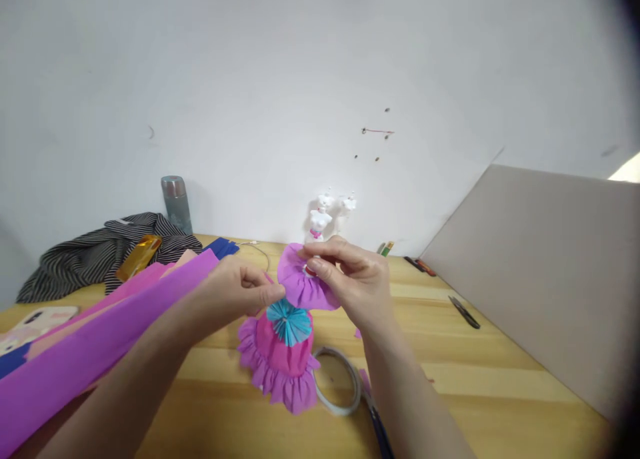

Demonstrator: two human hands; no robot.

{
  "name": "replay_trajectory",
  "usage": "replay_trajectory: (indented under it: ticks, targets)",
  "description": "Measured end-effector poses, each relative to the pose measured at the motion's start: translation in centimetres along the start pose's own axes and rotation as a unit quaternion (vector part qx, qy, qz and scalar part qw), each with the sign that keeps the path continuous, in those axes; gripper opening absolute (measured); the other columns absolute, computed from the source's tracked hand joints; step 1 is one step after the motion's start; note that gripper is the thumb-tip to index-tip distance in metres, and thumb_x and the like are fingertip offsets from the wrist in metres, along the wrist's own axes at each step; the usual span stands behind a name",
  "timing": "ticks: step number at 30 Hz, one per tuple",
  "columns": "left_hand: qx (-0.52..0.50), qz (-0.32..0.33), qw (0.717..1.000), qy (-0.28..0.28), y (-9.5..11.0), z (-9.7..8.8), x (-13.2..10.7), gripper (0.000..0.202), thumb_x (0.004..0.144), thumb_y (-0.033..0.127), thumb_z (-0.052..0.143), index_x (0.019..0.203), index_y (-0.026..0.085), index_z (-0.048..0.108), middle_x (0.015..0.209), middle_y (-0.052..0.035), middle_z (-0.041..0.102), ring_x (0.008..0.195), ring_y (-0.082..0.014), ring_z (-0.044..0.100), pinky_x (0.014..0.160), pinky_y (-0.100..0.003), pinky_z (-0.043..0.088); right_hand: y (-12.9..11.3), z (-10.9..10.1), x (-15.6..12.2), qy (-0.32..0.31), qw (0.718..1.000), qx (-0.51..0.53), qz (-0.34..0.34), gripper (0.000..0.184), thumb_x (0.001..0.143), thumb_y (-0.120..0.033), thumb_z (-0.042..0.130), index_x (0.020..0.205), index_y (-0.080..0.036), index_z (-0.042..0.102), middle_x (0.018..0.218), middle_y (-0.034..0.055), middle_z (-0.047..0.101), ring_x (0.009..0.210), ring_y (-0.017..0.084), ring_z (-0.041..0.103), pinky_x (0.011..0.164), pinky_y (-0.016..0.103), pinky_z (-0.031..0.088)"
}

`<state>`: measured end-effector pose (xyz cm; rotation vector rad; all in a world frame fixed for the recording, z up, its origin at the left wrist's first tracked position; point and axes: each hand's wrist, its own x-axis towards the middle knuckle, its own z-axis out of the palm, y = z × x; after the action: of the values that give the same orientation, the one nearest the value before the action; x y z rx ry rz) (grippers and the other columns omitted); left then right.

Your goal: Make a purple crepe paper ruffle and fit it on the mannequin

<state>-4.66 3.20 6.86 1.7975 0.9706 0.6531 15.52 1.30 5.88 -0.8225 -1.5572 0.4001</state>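
Note:
A gathered purple crepe-paper ruffle [311, 293] is up in front of me, pinched near its middle by the thumb and fingers of my right hand [357, 275]. A small white and red bit shows at its centre, partly hidden by my thumb. My left hand [245, 287] is closed in a pinch, thumb and fingertips at the ruffle's left edge. Just below is a pink crepe-paper dress [283, 352] with a purple frilled hem. A pleated blue paper bow [290, 323] sits at its top, partly overlapped by the ruffle.
A tape roll [356, 387] and scissors [381, 432] lie near my right forearm. Long purple crepe paper [100, 352] spreads at left, near striped cloth [85, 252] and a flask [177, 202]. White figurines [320, 222] stand by the wall. Snips [464, 311] lie right.

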Motion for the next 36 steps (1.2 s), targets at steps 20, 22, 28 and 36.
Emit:
replay_trajectory:
  ticks: [20, 22, 28, 36]
  targets:
    - [-0.085, -0.035, 0.993, 0.077, 0.5, 3.4, -1.1, 0.026, 0.068, 0.030, 0.063, 0.054, 0.019, 0.045, 0.040, 0.0074, 0.043, 0.037, -0.0063, 0.036, 0.041, -0.019, 0.026, -0.7, -0.3, -1.0, 0.009, 0.999, -0.001, -0.033, 0.017, 0.082, -0.015, 0.065, 0.087, -0.025, 0.078, 0.077, 0.0030, 0.074, 0.067, 0.016, 0.061, 0.060, 0.032, 0.048]
    - [-0.055, -0.020, 0.995, 0.079, 0.4, 3.2, -1.3, 0.024, 0.070, 0.028, 0.061, 0.054, 0.019, 0.045, 0.042, 0.0070, 0.044, 0.040, -0.0065, 0.037, 0.041, -0.019, 0.025, -0.7, -0.3, -1.1, 0.011, 0.999, -0.003, -0.038, 0.018, 0.082, -0.014, 0.065, 0.087, -0.025, 0.078, 0.078, 0.0031, 0.074, 0.068, 0.016, 0.062, 0.059, 0.032, 0.048]
    - [-0.072, -0.032, 0.996, 0.047, 0.6, 3.1, -1.3, 0.028, 0.074, 0.039, 0.060, 0.058, 0.018, 0.050, 0.040, 0.0064, 0.046, 0.039, -0.0074, 0.038, 0.043, -0.020, 0.027, -0.6, -0.3, -1.1, 0.014, 0.999, 0.006, -0.034, 0.019, 0.083, -0.014, 0.065, 0.089, -0.026, 0.078, 0.080, 0.0028, 0.075, 0.069, 0.016, 0.062, 0.061, 0.032, 0.048]
    - [-0.169, 0.002, 0.985, 0.042, 0.0, 2.6, -0.8, 0.034, 0.081, 0.047, 0.054, 0.065, 0.017, 0.058, 0.036, 0.0048, 0.049, 0.037, -0.0080, 0.038, 0.047, -0.023, 0.030, -0.7, -0.4, -1.2, 0.017, 1.000, 0.018, -0.008, 0.016, 0.081, -0.017, 0.066, 0.087, -0.025, 0.078, 0.077, 0.0037, 0.074, 0.066, 0.016, 0.063, 0.058, 0.031, 0.049]
